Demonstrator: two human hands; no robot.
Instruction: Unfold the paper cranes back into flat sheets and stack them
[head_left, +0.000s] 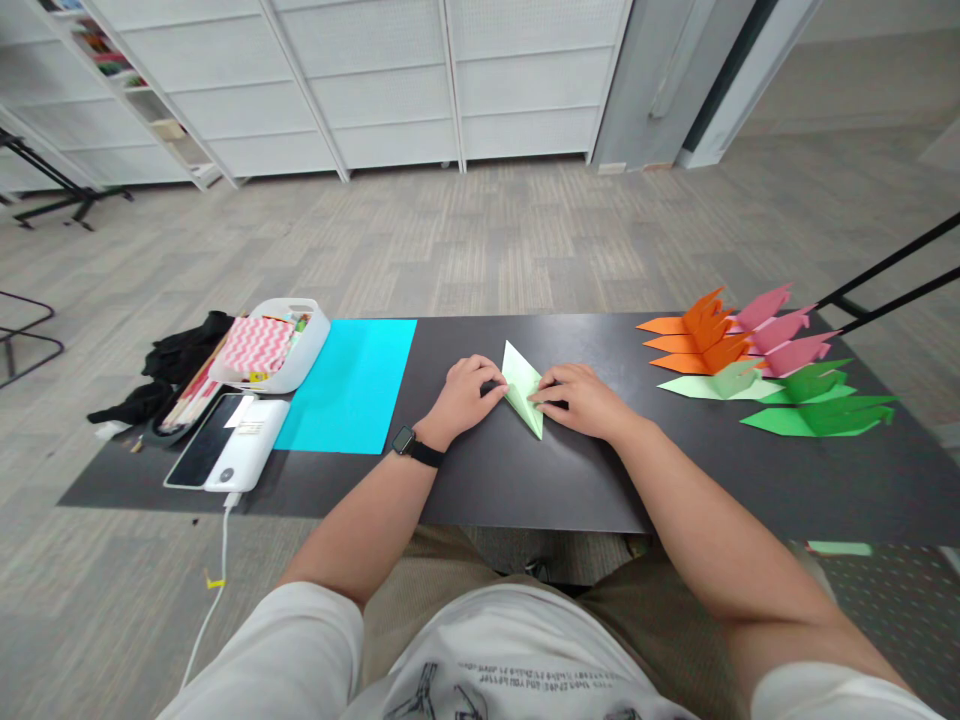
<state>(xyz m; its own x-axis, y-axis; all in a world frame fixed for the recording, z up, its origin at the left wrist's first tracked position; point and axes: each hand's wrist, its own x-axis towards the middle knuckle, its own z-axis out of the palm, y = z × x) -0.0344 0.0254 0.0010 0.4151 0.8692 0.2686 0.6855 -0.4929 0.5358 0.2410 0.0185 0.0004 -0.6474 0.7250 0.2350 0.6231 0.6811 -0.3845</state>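
A pale green sheet of paper [523,385], folded into a narrow kite shape, lies on the dark table in front of me. My left hand [474,388] has its fingertips closed on the paper's left edge, with a black watch on the wrist. From the other side, my right hand [574,400] pinches the right edge near the middle. To the right stand several folded paper figures: orange ones [697,340], pink ones [784,330], a pale green one [724,382] and green ones [821,413].
Left of my hands lie blue paper sheets [352,390]. Beyond them are a white basket [307,350] with a pink patterned item, a phone [206,440], a white power bank [247,445] with a cable, and black cloth [184,355]. The dark table [600,480] ends close to my lap.
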